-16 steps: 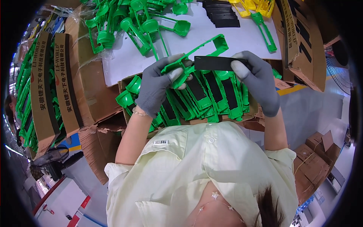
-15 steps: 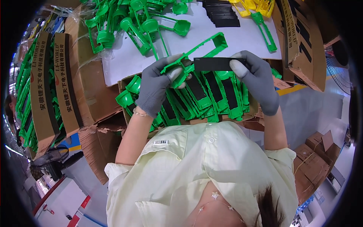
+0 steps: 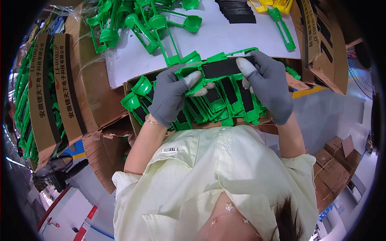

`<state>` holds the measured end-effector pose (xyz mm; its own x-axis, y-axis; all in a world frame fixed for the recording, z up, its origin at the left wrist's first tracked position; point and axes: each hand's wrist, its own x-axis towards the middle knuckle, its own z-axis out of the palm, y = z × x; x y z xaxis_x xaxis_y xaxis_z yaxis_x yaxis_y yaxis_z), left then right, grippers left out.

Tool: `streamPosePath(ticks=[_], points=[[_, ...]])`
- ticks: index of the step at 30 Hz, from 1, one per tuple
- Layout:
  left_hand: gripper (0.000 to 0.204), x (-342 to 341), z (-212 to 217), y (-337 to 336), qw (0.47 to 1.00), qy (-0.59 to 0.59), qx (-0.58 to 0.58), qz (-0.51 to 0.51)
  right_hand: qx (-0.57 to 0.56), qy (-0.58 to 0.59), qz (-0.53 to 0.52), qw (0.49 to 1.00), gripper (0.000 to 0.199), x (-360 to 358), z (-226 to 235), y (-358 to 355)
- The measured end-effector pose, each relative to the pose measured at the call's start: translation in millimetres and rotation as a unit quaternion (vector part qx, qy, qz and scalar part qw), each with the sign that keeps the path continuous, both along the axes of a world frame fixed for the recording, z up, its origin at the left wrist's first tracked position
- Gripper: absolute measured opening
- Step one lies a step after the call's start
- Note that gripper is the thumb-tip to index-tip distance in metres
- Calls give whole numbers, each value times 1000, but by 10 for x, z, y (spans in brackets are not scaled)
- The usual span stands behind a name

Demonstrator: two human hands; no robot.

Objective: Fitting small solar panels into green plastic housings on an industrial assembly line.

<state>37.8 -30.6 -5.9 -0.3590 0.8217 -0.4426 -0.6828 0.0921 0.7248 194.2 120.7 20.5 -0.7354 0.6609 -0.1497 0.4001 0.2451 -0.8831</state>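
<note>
Both my hands wear grey gloves with pale fingertips. My left hand (image 3: 172,90) is closed round the left end of a green plastic frame (image 3: 189,74), its thumb on top. A black rectangular strip (image 3: 220,68) lies in the frame's long opening. With thumb and fingers my right hand (image 3: 267,80) grips the strip's right end together with the frame's far end. Underneath, a cardboard box holds several green frames (image 3: 248,98) with black strips in them; my hands and the held frame hide part of these.
Loose green frames (image 3: 159,23) are heaped on the white tabletop (image 3: 225,42), and a single one (image 3: 283,30) lies at the right. Behind them are a stack of black strips (image 3: 236,11) and yellow parts (image 3: 283,5). Cardboard boxes (image 3: 43,96) stand left, another (image 3: 323,48) right.
The frame has turned from slanting upward to nearly level. The black strip, held apart above the box before, now sits in the frame's opening. My right hand has moved slightly left.
</note>
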Motion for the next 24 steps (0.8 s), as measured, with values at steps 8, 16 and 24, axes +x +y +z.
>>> streamPosePath(ticks=[8,16,24], points=[[29,110,57,39,999,30,-44,5,-39,-64,0,997,23,0,-102,-46],[24,15,148,-92,989,125,-58,-54,203,92,-106,969,33,66,-120,-36],[21,76,146,-179,971,161,-120,-126,-37,-22,44,998,14,415,-319,-265]])
